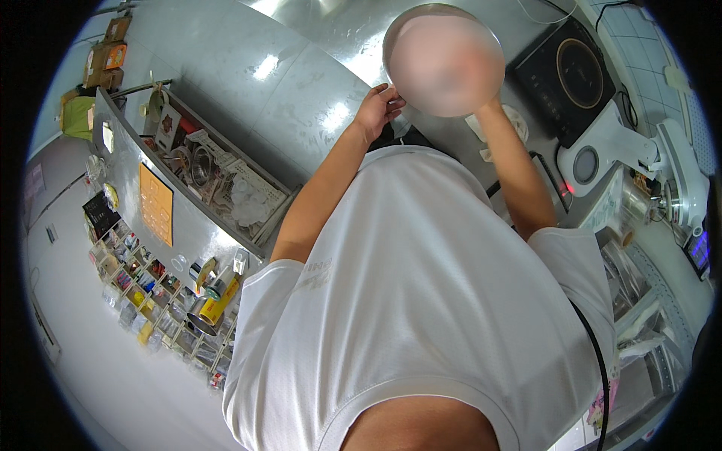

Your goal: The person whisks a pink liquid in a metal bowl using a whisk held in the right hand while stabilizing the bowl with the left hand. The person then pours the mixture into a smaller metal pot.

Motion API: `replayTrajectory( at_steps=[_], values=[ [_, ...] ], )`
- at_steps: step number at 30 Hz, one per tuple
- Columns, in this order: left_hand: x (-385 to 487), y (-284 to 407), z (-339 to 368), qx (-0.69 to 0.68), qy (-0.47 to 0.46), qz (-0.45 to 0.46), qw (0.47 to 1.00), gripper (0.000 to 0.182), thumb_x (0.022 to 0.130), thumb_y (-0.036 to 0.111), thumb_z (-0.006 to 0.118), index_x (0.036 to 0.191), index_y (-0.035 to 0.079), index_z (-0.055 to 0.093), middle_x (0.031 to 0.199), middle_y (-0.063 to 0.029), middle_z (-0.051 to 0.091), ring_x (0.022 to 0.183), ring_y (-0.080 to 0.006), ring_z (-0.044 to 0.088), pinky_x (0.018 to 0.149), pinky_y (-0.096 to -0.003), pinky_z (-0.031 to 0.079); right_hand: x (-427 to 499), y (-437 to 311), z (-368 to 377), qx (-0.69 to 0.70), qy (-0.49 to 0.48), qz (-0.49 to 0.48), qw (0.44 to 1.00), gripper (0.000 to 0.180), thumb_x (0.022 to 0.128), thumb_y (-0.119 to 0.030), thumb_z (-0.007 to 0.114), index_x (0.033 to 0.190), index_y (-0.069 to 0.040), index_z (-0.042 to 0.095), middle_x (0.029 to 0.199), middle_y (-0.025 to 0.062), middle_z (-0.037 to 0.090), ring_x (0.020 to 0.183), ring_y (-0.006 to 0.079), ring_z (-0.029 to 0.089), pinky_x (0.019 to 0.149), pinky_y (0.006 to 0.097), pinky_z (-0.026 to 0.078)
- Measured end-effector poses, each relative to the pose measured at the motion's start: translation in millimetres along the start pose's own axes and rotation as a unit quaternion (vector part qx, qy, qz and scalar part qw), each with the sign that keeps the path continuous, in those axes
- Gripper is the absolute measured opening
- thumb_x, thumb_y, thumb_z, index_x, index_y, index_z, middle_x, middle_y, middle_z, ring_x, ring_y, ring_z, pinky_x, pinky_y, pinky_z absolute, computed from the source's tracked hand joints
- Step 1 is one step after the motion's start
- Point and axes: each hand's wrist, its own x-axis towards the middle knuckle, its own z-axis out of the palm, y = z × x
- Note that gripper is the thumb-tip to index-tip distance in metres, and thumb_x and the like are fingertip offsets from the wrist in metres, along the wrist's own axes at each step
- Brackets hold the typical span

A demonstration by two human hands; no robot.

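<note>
A round metal bowl [389,44] is at the top of the view, its inside covered by a pale blur. Curled at the bowl's lower left edge, the fingers of my left hand [382,108] meet the rim. My right forearm reaches up to the bowl's lower right side. Within the blur, my right hand [475,66] shows only as a reddish patch over the bowl, so its fingers and anything in them are hidden. A white cloth [512,123] lies partly behind the right forearm.
A black induction cooktop [555,82] stands right of the bowl, and a white stand mixer [606,149] is below it. To the left, an open drawer [225,169] holds bowls and plastic baskets. An orange mat [156,204] lies on the steel worktop [127,180]. A black cable [599,361] hangs beside my right sleeve.
</note>
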Motion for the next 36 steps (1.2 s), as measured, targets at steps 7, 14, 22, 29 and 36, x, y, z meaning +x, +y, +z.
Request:
replayTrajectory(
  at_steps=[7, 14, 22, 29, 36],
  values=[
    [0.2, 4.4, -1.6, -0.002, -0.008, 0.011, 1.0, 0.041, 0.098, 0.033, 0.056, 0.129, 0.007, 0.049, 0.106, -0.0009, 0.061, 0.098, -0.0146, 0.057, 0.088, -0.0322, 0.044, 42.0, -34.1, -77.2, -0.016, 0.219, -0.093, 0.971, 0.036, 0.091, -0.018, 0.057, 0.058, -0.01, 0.044, 0.058, -0.0018, 0.046, 0.053, 0.0097, 0.041, 0.049, 0.0297, 0.032],
    [-13.2, 11.5, 5.5, 0.026, 0.027, 0.028, 0.999, 0.069, 0.096, 0.031, 0.061, 0.146, -0.001, 0.026, 0.117, -0.0082, 0.059, 0.108, -0.0219, 0.057, 0.094, -0.0368, 0.044, 95.2, -38.4, -55.7, 0.064, 0.295, -0.218, 0.928, 0.037, 0.091, -0.014, 0.049, 0.057, -0.009, 0.034, 0.052, 0.0011, 0.034, 0.049, 0.0134, 0.032, 0.052, 0.0299, 0.03],
    [-2.4, 5.1, -0.9, -0.014, 0.012, 0.015, 1.0, 0.047, 0.095, 0.031, 0.062, 0.132, 0.007, 0.046, 0.11, -0.0027, 0.062, 0.105, -0.0162, 0.057, 0.089, -0.0332, 0.044, 74.9, 4.9, 50.5, 0.021, 0.109, -0.171, 0.979, 0.037, 0.093, -0.021, 0.053, 0.059, -0.009, 0.045, 0.057, 0.0006, 0.044, 0.054, 0.0129, 0.042, 0.053, 0.0299, 0.035],
    [3.0, 0.6, -8.8, -0.05, -0.016, 0.002, 0.999, 0.021, 0.096, 0.033, 0.06, 0.11, 0.017, 0.059, 0.1, 0.0042, 0.062, 0.096, -0.011, 0.057, 0.085, -0.0295, 0.044, -14.5, -18.4, 27.7, -0.025, -0.077, -0.005, 0.997, 0.04, 0.093, -0.017, 0.057, 0.057, -0.006, 0.045, 0.057, -0.0027, 0.044, 0.055, 0.0072, 0.041, 0.052, 0.0256, 0.032],
    [-2.4, 2.7, -4.0, -0.032, 0.022, 0.013, 0.999, 0.035, 0.093, 0.03, 0.065, 0.121, 0.011, 0.053, 0.103, 0.0001, 0.06, 0.096, -0.0132, 0.057, 0.086, -0.0305, 0.045, 38.9, -39.2, -64.9, -0.013, 0.2, -0.102, 0.974, 0.039, 0.093, -0.016, 0.055, 0.058, -0.01, 0.039, 0.056, -0.0002, 0.039, 0.05, 0.0124, 0.036, 0.05, 0.0293, 0.031]
  ],
)
